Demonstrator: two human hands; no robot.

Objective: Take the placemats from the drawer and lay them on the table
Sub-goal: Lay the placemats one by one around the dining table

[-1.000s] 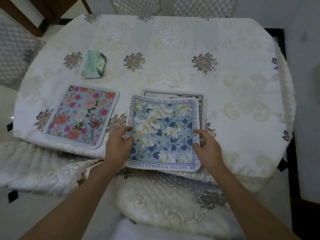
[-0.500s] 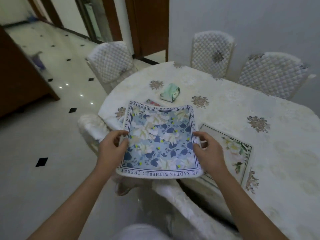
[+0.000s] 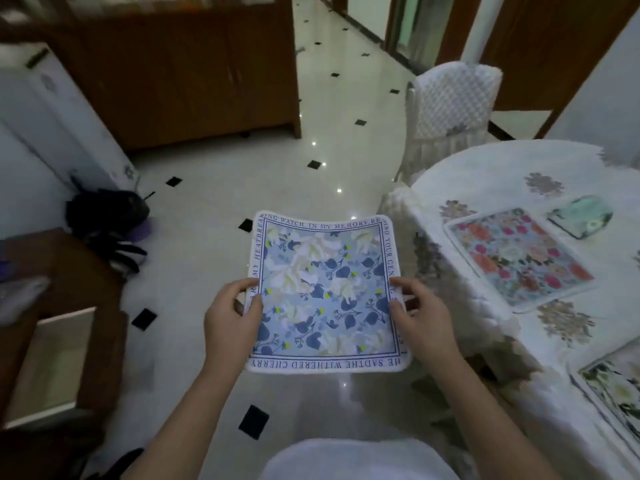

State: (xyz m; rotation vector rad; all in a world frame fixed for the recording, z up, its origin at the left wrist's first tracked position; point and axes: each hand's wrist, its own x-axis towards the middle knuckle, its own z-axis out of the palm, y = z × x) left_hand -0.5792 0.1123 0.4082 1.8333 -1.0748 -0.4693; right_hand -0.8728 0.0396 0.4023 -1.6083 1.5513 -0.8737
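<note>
I hold a blue placemat (image 3: pixel 325 292) with white flowers and a lettered border flat in the air over the tiled floor, left of the table. My left hand (image 3: pixel 232 317) pinches its left edge and my right hand (image 3: pixel 420 315) pinches its right edge. On the white-clothed table (image 3: pixel 485 174) at the right lies a pink floral placemat (image 3: pixel 519 258). A third placemat (image 3: pixel 616 393) with pale flowers shows partly at the frame's lower right edge.
A green tissue pack (image 3: pixel 581 216) lies beyond the pink mat. A white quilted chair (image 3: pixel 450 105) stands at the table's far end. A brown cabinet (image 3: pixel 187 71) is ahead, a white appliance (image 3: pixel 52 116) and dark bag (image 3: pixel 107 216) at left, low wooden furniture (image 3: pixel 69 323) nearer.
I have turned left, away from the table, carrying the blue placemat in both hands. The mat, earlier over the table edge, now hangs over the floor; the table has slid to the right of view.
</note>
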